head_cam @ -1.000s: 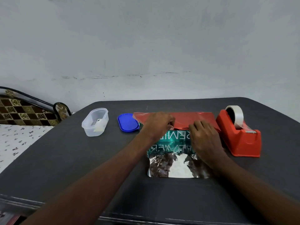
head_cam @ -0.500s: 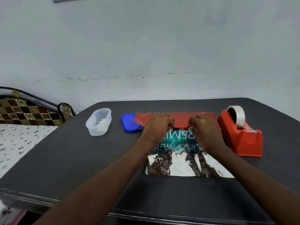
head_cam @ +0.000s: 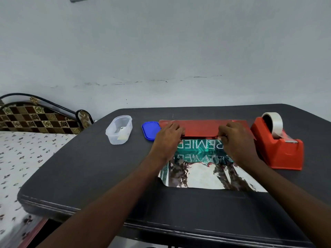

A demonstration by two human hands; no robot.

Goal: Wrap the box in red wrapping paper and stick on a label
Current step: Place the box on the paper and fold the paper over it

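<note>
A green box [head_cam: 200, 145] with white lettering lies on the shiny silver inner side of the wrapping paper [head_cam: 202, 178]. The far part of the paper is folded over the box top, its red side [head_cam: 202, 127] facing up. My left hand [head_cam: 167, 138] holds the folded red edge at the box's left end, fingers curled on it. My right hand [head_cam: 234, 138] pinches the same edge near the box's right end. The hands hide the box's ends.
A red tape dispenser [head_cam: 276, 146] with a white roll stands right of the box. A blue lid [head_cam: 150, 130] and a clear plastic tub [head_cam: 119, 129] holding small paper pieces lie to the left on the dark table [head_cam: 89, 167]. A bed is at far left.
My right hand has moved from the near side of the box up to the folded red edge. The red flap now lies flatter over the box top.
</note>
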